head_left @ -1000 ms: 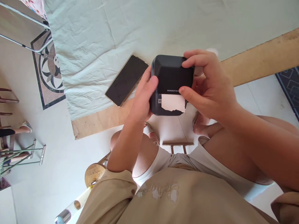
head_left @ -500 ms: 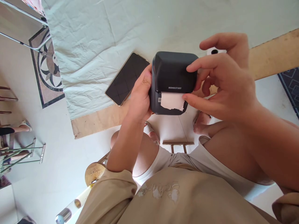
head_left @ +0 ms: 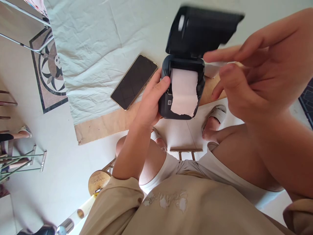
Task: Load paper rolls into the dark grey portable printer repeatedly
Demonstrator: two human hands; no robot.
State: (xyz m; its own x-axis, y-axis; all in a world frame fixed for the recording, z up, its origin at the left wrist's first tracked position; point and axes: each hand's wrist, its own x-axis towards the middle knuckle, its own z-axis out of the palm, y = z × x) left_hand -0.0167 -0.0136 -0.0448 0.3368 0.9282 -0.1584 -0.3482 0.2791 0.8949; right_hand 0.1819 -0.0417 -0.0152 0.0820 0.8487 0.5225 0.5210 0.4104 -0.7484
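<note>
My left hand (head_left: 153, 98) grips a black label printer (head_left: 166, 109) by its left side, with the thumb on the upper rim. The printer's lid (head_left: 202, 31) stands swung up and back. Inside lies a white paper roll (head_left: 184, 83), its torn end hanging over the front edge. To the right, my right hand (head_left: 264, 65) has its fingers apart and holds nothing; a fingertip is close to the lid's hinge, and I cannot tell whether it touches. Partly hidden behind this hand is a white object (head_left: 211, 70).
A phone (head_left: 134, 81) with a dark screen lies left of the printer on the pale cloth (head_left: 90, 65) covering the table. The table's bare wooden edge (head_left: 102, 125) runs in front. A round wooden stool (head_left: 99, 182) stands lower left, with a folding metal frame (head_left: 23, 160) beyond.
The printer's lid has gone from closed to open, uncovering the paper roll. My right hand has moved right and up from the printer, while my left hand still holds it.
</note>
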